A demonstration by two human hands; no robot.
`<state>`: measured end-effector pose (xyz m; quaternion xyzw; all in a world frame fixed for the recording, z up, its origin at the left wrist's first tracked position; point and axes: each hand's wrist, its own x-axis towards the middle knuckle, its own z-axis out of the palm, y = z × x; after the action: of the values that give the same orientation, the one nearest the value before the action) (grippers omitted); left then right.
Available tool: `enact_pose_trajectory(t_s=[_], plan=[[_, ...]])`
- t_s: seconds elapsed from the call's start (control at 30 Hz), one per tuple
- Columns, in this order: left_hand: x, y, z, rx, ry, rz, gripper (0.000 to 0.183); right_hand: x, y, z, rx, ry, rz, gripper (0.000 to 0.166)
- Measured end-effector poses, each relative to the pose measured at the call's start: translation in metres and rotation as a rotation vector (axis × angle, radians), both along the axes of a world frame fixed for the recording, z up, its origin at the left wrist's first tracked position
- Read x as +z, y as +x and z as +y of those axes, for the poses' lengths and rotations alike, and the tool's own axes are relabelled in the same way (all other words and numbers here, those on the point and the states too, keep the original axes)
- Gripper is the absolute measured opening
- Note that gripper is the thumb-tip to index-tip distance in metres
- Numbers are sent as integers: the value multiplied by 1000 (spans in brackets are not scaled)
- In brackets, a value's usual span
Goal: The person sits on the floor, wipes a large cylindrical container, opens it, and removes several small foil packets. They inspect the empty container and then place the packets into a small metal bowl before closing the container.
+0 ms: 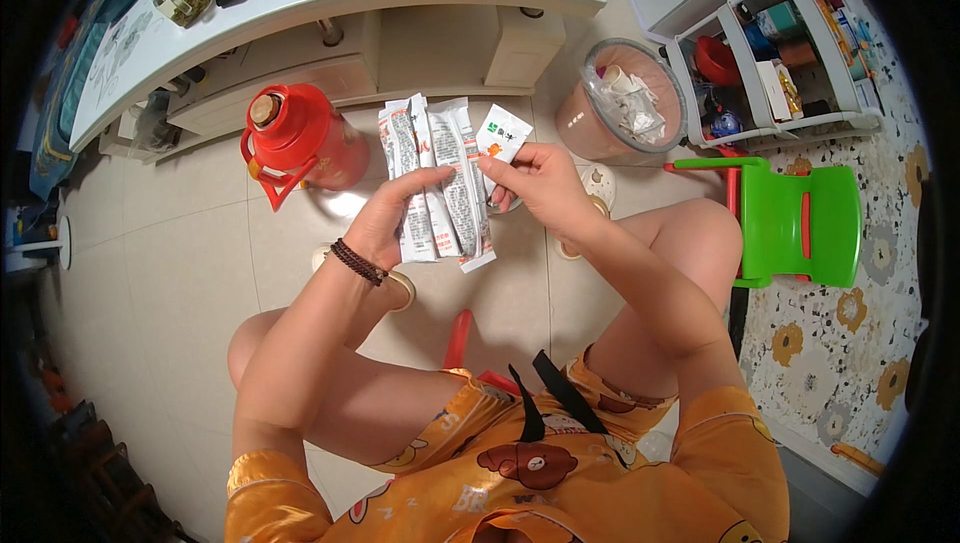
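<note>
Several slim white stick sachets (436,190) with orange and grey print lie side by side in my left hand (394,213), its thumb pressed across their front. My right hand (544,183) pinches one more white sachet (504,134), which bears a green mark and an orange picture. This sachet stands at the right edge of the bundle, tilted to the right, its lower part hidden behind my fingers. Both hands are raised above the floor in front of my knees. A dark bead bracelet (358,263) circles my left wrist.
A red thermos flask (307,138) with a cork stopper stands left on the tiled floor. Right of the hands is a lined waste bin (600,130) holding crumpled wrappers. A green child's chair (802,224) and a white storage cart (776,77) stand farther right. A white table (292,14) spans the back.
</note>
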<state>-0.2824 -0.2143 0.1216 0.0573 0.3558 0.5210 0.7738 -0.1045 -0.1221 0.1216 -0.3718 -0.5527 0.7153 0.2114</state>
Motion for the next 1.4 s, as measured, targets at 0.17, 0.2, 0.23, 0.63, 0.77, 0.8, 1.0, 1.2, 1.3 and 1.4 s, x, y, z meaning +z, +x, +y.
enact_pose_trajectory(t_s=[0.17,0.2,0.23,0.63,0.77,0.8,1.0,1.2,1.3,1.4], plan=[[-1,6,-1,101,-30,42,36,0,-2,0,-64,37,-49,22],[-4,3,0,142,-31,45,34,0,-1,3,-96,37,-42,22],[-1,-1,2,188,-37,79,31,0,0,6,-127,38,-35,22],[-1,-26,6,362,-121,190,26,-105,34,62,140,542,-621,19],[-3,-24,6,352,-132,194,28,-138,51,57,297,614,-519,15],[-3,-24,5,351,-142,198,28,-135,50,53,342,709,-525,15],[4,-18,5,208,-154,189,28,-75,17,43,172,609,-476,22],[0,-3,1,-9,-99,91,34,-13,-10,7,307,-66,30,24],[-9,-3,1,36,-60,147,35,-16,-3,12,280,-33,-103,20],[-10,-8,4,144,-107,246,32,-39,7,30,80,173,-182,20]])
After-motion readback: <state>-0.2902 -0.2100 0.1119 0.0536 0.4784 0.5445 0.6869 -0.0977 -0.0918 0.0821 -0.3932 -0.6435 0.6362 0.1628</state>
